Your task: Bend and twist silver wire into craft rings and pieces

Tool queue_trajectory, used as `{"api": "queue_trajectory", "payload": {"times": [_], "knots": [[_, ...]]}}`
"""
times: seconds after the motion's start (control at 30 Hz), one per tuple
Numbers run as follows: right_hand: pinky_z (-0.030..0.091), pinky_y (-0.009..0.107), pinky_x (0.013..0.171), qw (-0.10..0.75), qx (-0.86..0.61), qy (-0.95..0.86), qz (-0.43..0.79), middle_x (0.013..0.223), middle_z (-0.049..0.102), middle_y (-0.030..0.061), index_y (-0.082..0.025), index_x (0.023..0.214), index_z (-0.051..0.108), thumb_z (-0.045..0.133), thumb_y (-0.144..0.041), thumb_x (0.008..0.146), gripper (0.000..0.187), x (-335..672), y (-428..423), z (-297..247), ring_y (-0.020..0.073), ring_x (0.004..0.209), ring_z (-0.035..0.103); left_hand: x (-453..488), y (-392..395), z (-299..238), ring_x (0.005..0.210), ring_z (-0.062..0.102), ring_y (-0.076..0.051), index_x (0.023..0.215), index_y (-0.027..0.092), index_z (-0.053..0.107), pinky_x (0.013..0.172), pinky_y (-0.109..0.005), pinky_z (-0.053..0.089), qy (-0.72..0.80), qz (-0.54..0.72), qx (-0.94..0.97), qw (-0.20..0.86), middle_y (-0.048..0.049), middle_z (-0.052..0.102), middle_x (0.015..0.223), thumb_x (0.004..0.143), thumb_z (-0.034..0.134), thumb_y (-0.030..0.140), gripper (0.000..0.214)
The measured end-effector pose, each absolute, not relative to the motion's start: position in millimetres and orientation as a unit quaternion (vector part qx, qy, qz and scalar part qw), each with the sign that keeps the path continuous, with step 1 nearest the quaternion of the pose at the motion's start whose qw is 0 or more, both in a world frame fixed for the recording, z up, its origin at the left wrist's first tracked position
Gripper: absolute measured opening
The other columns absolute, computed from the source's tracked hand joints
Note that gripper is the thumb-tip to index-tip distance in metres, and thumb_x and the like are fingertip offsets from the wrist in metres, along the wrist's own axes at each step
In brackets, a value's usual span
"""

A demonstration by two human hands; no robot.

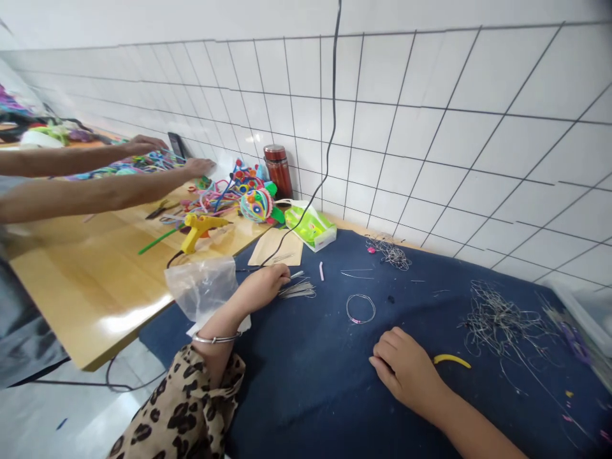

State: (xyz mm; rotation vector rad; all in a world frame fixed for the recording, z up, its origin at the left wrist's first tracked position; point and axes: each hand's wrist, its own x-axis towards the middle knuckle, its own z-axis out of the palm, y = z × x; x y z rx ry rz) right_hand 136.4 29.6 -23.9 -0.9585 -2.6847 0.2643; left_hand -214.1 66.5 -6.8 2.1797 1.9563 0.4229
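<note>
My left hand point(262, 288), with a silver bangle at the wrist, is closed at a small bundle of thin grey wires point(297, 275), whose ends stick out past the fingertips. Just below lies a second bundle of wires point(299, 291). Under my left forearm is a clear plastic bag point(203, 287). My right hand point(406, 370) rests on the dark blue cloth point(306, 370), fingers loosely bent and thumb apart, with nothing visible in it. A yellow curved handle point(453, 360) shows beside it, its other end hidden by the hand. Ahead lies a wire ring with pink beads point(361, 309).
Tangled wire point(500, 319) lies at right, near purple-handled scissors point(574, 341) and a clear tray point(586, 312). A green tissue pack point(310, 226), red flask point(278, 172) and yellow glue gun point(196, 231) stand farther back. A black cable point(332, 108) hangs down. Another person's arms point(95, 185) reach in from left.
</note>
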Motion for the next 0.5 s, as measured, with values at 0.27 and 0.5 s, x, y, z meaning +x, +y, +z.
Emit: {"api": "queue_trajectory", "payload": {"times": [0.27, 0.5], "knots": [[0.035, 0.033, 0.068, 0.122, -0.340, -0.926, 0.111, 0.073, 0.051, 0.0028, -0.019, 0.072, 0.052, 0.045, -0.018, 0.085, 0.015, 137.2, 29.7, -25.3, 0.0169, 0.072, 0.044, -208.9, 67.6, -11.7, 0.071, 0.058, -0.018, 0.080, 0.019, 0.057, 0.067, -0.026, 0.042, 0.643, 0.136, 0.745, 0.113, -0.0042, 0.062, 0.075, 0.082, 0.040, 0.023, 0.017], [0.035, 0.033, 0.067, 0.121, -0.338, -0.927, 0.112, 0.075, 0.052, 0.0032, -0.019, 0.073, 0.052, 0.045, -0.018, 0.085, 0.014, 138.1, 30.9, -27.8, 0.0172, 0.073, 0.043, -203.6, 66.9, -6.9, 0.072, 0.056, -0.018, 0.072, 0.019, 0.055, 0.067, -0.027, 0.041, 0.624, 0.143, 0.763, 0.094, -0.0037, 0.060, 0.071, 0.081, 0.043, 0.020, 0.015]]}}
